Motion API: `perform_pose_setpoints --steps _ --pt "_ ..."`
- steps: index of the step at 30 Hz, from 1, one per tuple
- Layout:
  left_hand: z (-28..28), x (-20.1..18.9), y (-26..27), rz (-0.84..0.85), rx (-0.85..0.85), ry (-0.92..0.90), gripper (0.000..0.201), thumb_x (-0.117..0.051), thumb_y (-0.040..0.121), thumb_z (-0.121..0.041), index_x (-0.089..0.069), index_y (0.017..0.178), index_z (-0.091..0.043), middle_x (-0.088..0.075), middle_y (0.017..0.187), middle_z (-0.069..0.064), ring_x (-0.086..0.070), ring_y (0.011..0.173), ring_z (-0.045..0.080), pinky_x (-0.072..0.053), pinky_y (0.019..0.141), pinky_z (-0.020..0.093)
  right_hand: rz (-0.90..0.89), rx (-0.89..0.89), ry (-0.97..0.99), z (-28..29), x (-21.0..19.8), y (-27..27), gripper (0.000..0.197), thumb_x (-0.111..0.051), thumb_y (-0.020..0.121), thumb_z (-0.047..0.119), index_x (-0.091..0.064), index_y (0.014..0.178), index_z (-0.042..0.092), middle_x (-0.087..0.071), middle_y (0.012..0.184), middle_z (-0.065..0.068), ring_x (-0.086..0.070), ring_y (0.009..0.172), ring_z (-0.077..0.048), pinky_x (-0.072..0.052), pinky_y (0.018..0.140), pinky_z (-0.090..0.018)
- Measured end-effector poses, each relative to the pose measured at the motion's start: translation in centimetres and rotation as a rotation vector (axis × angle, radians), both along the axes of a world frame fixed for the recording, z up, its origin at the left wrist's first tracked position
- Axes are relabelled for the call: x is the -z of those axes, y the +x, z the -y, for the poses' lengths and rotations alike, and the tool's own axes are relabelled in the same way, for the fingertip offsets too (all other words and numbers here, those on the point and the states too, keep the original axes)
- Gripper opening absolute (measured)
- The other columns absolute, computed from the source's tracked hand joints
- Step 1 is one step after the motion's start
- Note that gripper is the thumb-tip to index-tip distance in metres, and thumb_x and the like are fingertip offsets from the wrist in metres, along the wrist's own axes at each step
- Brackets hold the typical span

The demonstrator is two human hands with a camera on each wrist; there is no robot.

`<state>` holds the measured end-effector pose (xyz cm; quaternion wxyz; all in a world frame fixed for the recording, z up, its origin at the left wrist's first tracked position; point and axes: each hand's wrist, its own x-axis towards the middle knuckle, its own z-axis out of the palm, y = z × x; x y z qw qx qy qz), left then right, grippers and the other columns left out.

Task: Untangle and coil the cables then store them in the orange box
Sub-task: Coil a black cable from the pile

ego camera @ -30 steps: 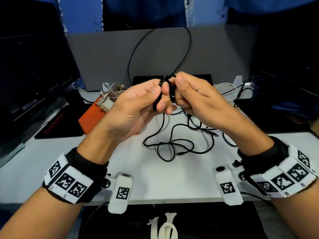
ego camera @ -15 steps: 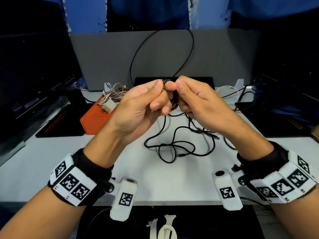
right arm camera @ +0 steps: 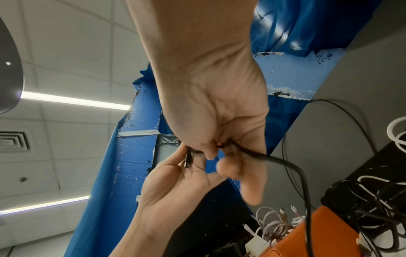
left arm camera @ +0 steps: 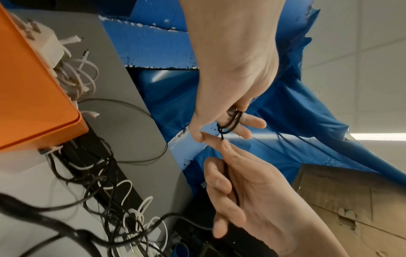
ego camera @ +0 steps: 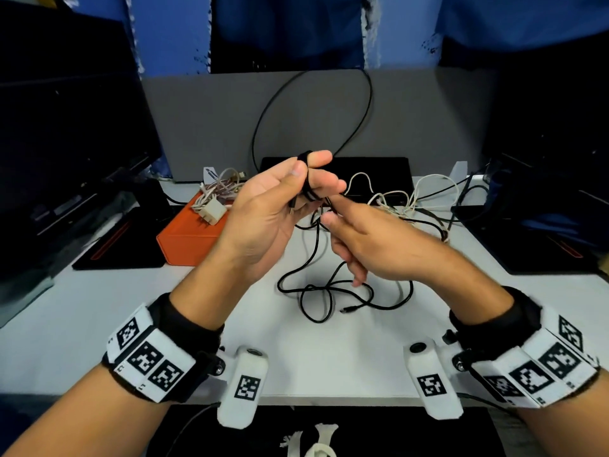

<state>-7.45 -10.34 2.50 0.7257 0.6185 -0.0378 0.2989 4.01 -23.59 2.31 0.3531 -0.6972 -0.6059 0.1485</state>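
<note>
Both hands (ego camera: 263,219) (ego camera: 369,239) pinch the black cable (ego camera: 316,252).

Black cable (ego camera: 329,288), white cables (ego camera: 425,196), orange box (ego camera: 188,245), black-and-white checkered wristbands (ego camera: 148,361).

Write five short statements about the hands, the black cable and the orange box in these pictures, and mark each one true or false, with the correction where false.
1. The black cable is looped around fingers of the left hand. True.
2. The right hand rests flat on the table. False: it is raised above the table and grips the black cable just below the loops.
3. The orange box stands on the person's left. True.
4. The orange box holds nothing yet. False: white cables and a white adapter lie in it.
5. All of the black cable is already coiled. False: much of it lies loose on the table.
</note>
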Motion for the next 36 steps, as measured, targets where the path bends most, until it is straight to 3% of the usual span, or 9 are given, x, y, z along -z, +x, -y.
perform_pose_setpoints --steps 2,6,9,15,18,21,26,30,36 --pt "-0.4 0.0 -0.1 -0.004 -0.075 0.080 0.032 -0.038 0.109 -0.014 -0.068 0.106 -0.003 -0.074 0.113 -0.006 -0.071 0.099 0.013 -0.052 0.089 0.028 0.078 -0.026 -0.052 -0.2 0.7 0.2 0.035 -0.032 0.112 0.034 -0.032 0.144 0.050 -0.064 0.077 -0.015 -0.065 0.052 -0.014 -0.058 0.066 -0.038" --pt "-1.4 0.5 0.1 -0.042 -0.268 0.376 0.030 -0.039 0.110 -0.013 -0.062 0.123 0.002 -0.077 0.107 -0.002 -0.073 0.100 0.016 -0.053 0.090 0.028 0.169 -0.038 -0.063 -0.4 1.0 0.1 0.023 -0.038 0.111 0.036 -0.045 0.090 0.043 -0.060 0.071 -0.001 -0.059 0.059 -0.015 -0.053 0.062 -0.037" --pt "-1.9 1.1 0.3 -0.193 -0.270 0.586 0.026 -0.040 0.110 -0.017 -0.063 0.112 -0.003 -0.077 0.097 0.003 -0.071 0.098 0.014 -0.052 0.091 0.026 0.282 0.024 -0.026 -0.1 0.4 0.4 0.030 -0.050 0.107 0.036 -0.062 0.087 0.018 -0.057 0.062 0.014 -0.053 0.061 -0.006 -0.038 0.058 -0.020" --pt "-2.1 0.1 -0.8 -0.335 -0.116 0.875 0.038 -0.039 0.110 -0.024 -0.058 0.079 -0.014 -0.060 0.068 -0.014 -0.052 0.068 0.010 -0.041 0.068 0.035 0.132 0.109 0.232 0.5 -0.8 0.7 0.021 -0.078 0.088 0.041 -0.068 0.079 0.025 -0.058 0.058 0.008 -0.042 0.051 -0.011 -0.037 0.051 -0.030" --pt "-2.7 -0.5 -1.4 -0.329 0.136 0.707 0.034 -0.038 0.110 -0.025 -0.061 0.091 -0.008 -0.052 0.068 -0.002 -0.043 0.066 0.018 -0.039 0.065 0.046 0.011 0.133 0.391 0.4 -0.9 1.2 0.030 -0.080 0.088 0.039 -0.054 0.085 0.023 -0.055 0.064 -0.003 -0.044 0.057 -0.022 -0.035 0.055 -0.037" --pt "-3.2 -0.3 -1.5 -0.305 0.282 0.473 0.030 -0.040 0.107 -0.023 -0.064 0.107 -0.006 -0.040 0.063 -0.001 -0.037 0.062 0.014 -0.039 0.064 0.031 -0.029 0.074 0.438 0.2 -0.7 1.7 0.013 -0.067 0.098 0.035 -0.058 0.096 0.026 -0.055 0.071 0.007 -0.046 0.062 -0.022 -0.038 0.058 -0.037" --pt "-3.5 -0.1 -0.6 -0.131 0.210 0.102 0.018 -0.041 0.102 -0.019 -0.055 0.097 -0.009 -0.044 0.059 -0.007 -0.048 0.061 0.012 -0.048 0.076 0.029 0.027 0.131 0.442 0.0 -0.6 3.3 0.018 -0.054 0.107 0.024 -0.067 0.096 0.021 -0.054 0.064 0.020 -0.047 0.056 -0.003 -0.036 0.059 -0.021" --pt "-2.9 0.0 0.2 -0.061 0.176 -0.131 0.016 -0.043 0.105 -0.020 -0.055 0.097 -0.013 -0.045 0.061 -0.008 -0.052 0.064 0.011 -0.052 0.086 0.036 -0.055 0.137 0.418 -0.2 -0.6 4.8 0.018 -0.059 0.105 0.028 -0.070 0.093 0.019 -0.044 0.062 0.004 -0.040 0.053 -0.016 -0.036 0.048 -0.044" --pt "-6.0 -1.9 -1.0 0.135 0.032 -0.502 0.019 -0.046 0.100 -0.012 -0.058 0.092 -0.024 -0.053 0.069 -0.014 -0.054 0.067 0.004 -0.040 0.092 0.034 0.058 0.239 0.220 0.2 1.2 9.1 0.029 -0.054 0.105 0.040 -0.066 0.086 0.021 -0.037 0.056 0.011 -0.031 0.048 -0.006 -0.028 0.050 -0.028"
